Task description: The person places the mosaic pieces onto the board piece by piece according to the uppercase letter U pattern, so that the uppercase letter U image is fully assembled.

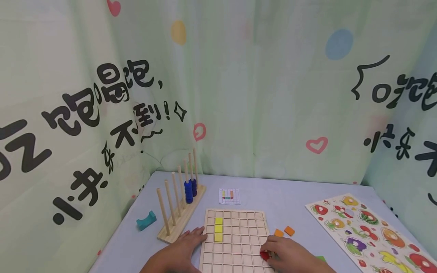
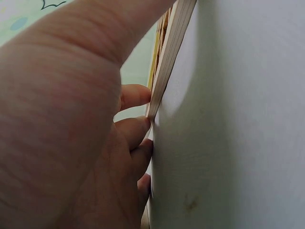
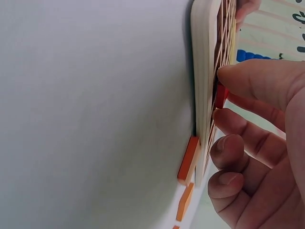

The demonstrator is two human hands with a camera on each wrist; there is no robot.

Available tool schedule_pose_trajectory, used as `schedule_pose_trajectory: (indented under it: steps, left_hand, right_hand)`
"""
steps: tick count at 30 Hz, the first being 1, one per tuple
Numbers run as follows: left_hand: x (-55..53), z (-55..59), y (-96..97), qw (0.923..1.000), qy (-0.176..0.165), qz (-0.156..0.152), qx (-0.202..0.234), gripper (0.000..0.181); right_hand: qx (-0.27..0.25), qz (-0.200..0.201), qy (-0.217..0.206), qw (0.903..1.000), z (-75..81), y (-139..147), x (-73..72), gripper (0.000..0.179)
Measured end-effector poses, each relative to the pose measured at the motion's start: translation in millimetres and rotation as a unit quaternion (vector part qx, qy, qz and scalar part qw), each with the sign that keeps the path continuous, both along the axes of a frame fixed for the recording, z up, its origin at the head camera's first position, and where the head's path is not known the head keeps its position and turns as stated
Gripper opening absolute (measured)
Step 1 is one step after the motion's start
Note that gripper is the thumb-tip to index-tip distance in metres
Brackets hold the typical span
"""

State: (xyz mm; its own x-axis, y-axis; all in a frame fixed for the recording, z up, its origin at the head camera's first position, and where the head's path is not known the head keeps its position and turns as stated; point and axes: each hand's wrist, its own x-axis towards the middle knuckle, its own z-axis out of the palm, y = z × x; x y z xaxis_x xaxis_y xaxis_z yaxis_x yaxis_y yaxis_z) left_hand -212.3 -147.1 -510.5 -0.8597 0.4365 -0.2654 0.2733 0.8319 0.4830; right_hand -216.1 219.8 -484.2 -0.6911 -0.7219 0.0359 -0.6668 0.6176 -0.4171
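A wooden grid board (image 1: 236, 248) lies on the table, with three yellow tiles (image 1: 219, 229) in a column in its cells near the left side. My left hand (image 1: 181, 252) rests at the board's left edge. In the left wrist view its fingertips (image 2: 142, 123) touch the side of the board. Over the right part of the grid, my right hand (image 1: 290, 256) pinches a red tile (image 1: 264, 256) between thumb and fingers. The right wrist view has the red tile (image 3: 221, 95) against the grid surface, partly covered by the thumb.
Two orange tiles (image 1: 289, 230) and a partly hidden green tile (image 1: 321, 258) lie right of the board. Behind it is a small pattern card (image 1: 230, 196). A peg stand (image 1: 184, 214) with blue rings and a teal piece (image 1: 146, 221) are left; a fruit board (image 1: 345, 204) is right.
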Motion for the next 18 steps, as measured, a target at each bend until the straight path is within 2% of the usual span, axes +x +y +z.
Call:
schedule_pose_trajectory:
  steps: [9,12,18]
  left_hand:
    - [-1.1,-2.2,-3.9,0.9994,0.019,-0.029,0.008,0.111]
    - [-0.4,-1.0,-4.4,0.9993,0.018,-0.029,0.012,0.111]
    - [-1.3,-2.0,-3.6,0.9994,0.015,-0.028,0.013,0.111]
  right_hand:
    - [-0.012,0.01,0.018,0.9997,0.0,-23,-1.4,0.017]
    - [-0.018,0.018,0.023,0.9994,-0.3,-31,-2.9,0.017]
    - [0.008,0.001,0.037,0.9993,1.9,-49,-3.5,0.02]
